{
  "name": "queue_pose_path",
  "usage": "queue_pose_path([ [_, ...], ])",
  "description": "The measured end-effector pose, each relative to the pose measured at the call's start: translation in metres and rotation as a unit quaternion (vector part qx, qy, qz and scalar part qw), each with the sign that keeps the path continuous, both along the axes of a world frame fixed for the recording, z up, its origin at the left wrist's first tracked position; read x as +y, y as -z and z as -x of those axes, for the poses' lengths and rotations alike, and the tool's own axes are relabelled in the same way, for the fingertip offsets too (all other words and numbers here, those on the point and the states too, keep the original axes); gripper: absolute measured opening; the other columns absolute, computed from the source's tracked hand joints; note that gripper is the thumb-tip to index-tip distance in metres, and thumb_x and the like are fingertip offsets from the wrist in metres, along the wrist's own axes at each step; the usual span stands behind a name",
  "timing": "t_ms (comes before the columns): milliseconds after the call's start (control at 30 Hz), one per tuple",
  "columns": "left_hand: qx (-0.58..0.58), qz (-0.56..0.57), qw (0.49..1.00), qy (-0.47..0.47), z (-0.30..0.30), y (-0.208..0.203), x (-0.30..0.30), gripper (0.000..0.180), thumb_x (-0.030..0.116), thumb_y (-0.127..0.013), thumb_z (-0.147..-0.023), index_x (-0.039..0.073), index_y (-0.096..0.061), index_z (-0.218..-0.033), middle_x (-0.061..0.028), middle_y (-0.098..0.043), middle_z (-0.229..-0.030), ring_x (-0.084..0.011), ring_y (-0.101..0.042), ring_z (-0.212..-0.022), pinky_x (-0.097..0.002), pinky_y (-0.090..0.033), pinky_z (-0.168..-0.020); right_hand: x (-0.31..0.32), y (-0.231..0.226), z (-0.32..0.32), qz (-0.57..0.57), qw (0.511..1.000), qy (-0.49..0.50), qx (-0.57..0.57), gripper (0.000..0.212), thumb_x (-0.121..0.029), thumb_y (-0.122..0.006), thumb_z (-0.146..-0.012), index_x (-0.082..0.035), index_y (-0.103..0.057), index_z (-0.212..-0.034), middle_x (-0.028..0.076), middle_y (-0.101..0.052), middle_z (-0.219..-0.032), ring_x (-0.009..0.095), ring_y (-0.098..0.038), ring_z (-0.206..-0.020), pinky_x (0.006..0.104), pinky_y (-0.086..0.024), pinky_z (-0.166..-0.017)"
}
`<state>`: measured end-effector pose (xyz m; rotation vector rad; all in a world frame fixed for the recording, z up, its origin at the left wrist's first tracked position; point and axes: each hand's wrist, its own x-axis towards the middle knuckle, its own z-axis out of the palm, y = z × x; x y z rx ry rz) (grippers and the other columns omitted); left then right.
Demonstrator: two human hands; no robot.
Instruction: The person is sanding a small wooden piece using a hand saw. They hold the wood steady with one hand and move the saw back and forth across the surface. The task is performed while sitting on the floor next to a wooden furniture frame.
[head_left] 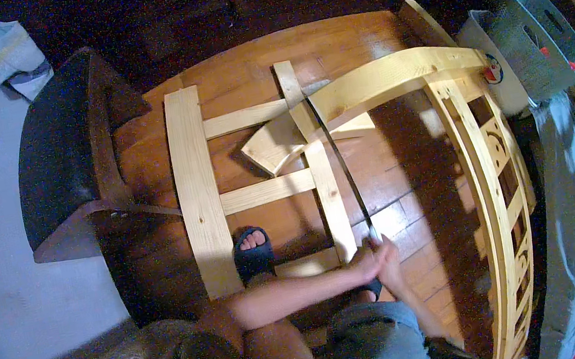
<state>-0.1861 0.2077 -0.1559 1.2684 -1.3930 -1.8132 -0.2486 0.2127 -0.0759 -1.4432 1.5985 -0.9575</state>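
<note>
A long, thin dark saw (342, 157), seen nearly edge-on, runs away from me. My left hand (369, 263) and my right hand (388, 252) are closed together around its near end, which they mostly cover. The blade's far part meets a thick curved pale wooden beam (356, 92); how deep it sits in the wood I cannot tell. The beam's angled left end rests over a slatted wooden frame (198, 186) lying on the floor. To the right, the beam joins an upright wooden panel with cut-out shapes (493, 139).
My sandalled foot (253, 254) stands inside the frame on the brown floor (416, 234). A dark-topped stool or chair (60, 166) stands at the left. On the right are a light blue basket (543, 37) and a cloth-covered surface (567, 210).
</note>
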Motion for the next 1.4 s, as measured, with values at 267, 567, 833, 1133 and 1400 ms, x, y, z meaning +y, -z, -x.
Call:
queue_pose_path([
  [267,0.044,-0.043,0.998,0.020,-0.045,-0.086,-0.098,0.040,0.038,-0.031,-0.090,0.003,-0.048,-0.085,-0.0079,-0.052,-0.082,-0.0177,-0.047,-0.079,-0.0343,-0.042,-0.069,-0.081,0.012,-0.013,0.014,0.999,0.024,-0.016,0.031,-0.025,-0.045,-0.087,0.005,-0.054,-0.090,0.020,-0.060,-0.074,0.027,-0.057,-0.067,0.0395,-0.045,-0.058],
  [567,0.038,-0.090,0.991,0.090,-0.021,-0.038,-0.037,0.030,0.037,-0.031,-0.091,0.012,-0.045,-0.082,-0.0008,-0.042,-0.072,-0.0151,-0.042,-0.071,-0.0302,-0.039,-0.068,-0.025,-0.007,-0.001,-0.067,0.997,0.045,0.001,0.020,-0.015,-0.049,-0.083,0.002,-0.054,-0.093,0.010,-0.059,-0.076,0.018,-0.056,-0.077,0.0309,-0.045,-0.066],
  [833,0.100,-0.042,0.994,0.017,-0.055,-0.082,-0.096,0.030,0.034,-0.035,-0.087,0.007,-0.042,-0.075,-0.0002,-0.044,-0.070,-0.0152,-0.042,-0.065,-0.0329,-0.037,-0.056,-0.075,-0.004,-0.020,-0.027,0.999,0.022,0.011,0.020,-0.016,-0.046,-0.086,0.002,-0.054,-0.088,0.010,-0.057,-0.072,0.016,-0.051,-0.068,0.0317,-0.043,-0.060],
  [1133,0.041,0.031,0.997,0.059,-0.022,-0.078,-0.030,0.038,0.039,-0.037,-0.087,0.004,-0.049,-0.083,-0.0045,-0.050,-0.071,-0.0149,-0.048,-0.067,-0.0316,-0.041,-0.057,-0.004,-0.006,0.010,-0.096,0.995,0.026,0.024,0.017,-0.014,-0.048,-0.082,0.002,-0.054,-0.088,0.013,-0.058,-0.073,0.019,-0.055,-0.069,0.0331,-0.045,-0.062],
  [1400,0.111,0.011,0.994,0.010,-0.046,-0.079,-0.091,0.034,0.039,-0.031,-0.089,0.011,-0.042,-0.072,0.0010,-0.038,-0.064,-0.0117,-0.037,-0.061,-0.0300,-0.034,-0.053,-0.075,0.007,-0.009,-0.029,0.999,0.027,0.024,0.026,-0.022,-0.047,-0.085,0.002,-0.055,-0.091,0.015,-0.058,-0.073,0.019,-0.054,-0.068,0.0335,-0.044,-0.061],
])
